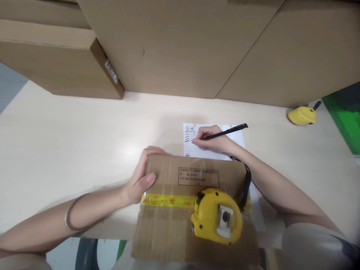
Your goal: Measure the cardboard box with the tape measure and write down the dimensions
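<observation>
My left hand [143, 176] grips the left far corner of a taped cardboard box [165, 228], thumb on top and fingers round the far edge. Yellow tape with red print runs across the box below a printed label. On top of it lies a yellow tape measure [208, 221] with a black wrist strap. Beyond the box, my right hand [210, 138] is closed round a black pen [230, 131], its tip end at a white sheet of paper [239, 142] with rows of handwritten marks. The box covers the near part of the sheet.
Large cardboard boxes [174, 48] stand along the back of the pale table [70, 150]. A smaller box [70, 71] with a white label is at the back left. Another yellow tape measure [302, 115] lies at the right. A green surface [343, 120] shows beyond the right edge.
</observation>
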### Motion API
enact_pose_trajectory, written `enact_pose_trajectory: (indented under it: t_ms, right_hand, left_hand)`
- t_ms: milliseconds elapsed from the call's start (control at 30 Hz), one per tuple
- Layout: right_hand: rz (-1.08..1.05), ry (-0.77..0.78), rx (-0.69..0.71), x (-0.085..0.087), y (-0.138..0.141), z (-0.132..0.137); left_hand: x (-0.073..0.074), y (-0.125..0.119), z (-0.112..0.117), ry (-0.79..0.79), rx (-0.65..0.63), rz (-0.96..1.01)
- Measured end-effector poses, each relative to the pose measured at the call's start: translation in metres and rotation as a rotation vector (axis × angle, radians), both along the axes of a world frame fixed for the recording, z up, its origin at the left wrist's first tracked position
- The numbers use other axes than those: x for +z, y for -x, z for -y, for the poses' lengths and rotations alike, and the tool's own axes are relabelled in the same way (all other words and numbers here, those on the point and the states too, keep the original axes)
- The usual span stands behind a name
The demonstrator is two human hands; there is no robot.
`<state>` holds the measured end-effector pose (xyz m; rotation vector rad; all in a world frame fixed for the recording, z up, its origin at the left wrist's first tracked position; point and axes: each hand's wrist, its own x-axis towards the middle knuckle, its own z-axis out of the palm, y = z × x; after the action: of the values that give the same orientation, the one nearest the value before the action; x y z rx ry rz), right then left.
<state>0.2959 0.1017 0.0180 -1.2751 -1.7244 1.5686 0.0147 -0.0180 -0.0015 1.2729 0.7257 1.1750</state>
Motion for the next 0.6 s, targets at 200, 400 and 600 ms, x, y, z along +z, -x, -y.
enact_pose_trajectory:
  t_ms: [200,400,600]
  right_hand:
    - [-0.006,0.011,-0.004,-0.0004,0.0002,0.0005]
    - [-0.013,0.018,0.0,0.0011,0.0,0.0004]
    - [-0.013,0.024,-0.002,0.0029,0.0008,0.0002]
  left_hand:
    - [0.0004,0.0009,-0.0002,-0.013,0.001,-0.006]
    - [-0.0009,0.0002,0.0,0.006,-0.003,0.01]
    - [0.0002,-0.0001,-0.0013,-0.028,0.007,-0.004]
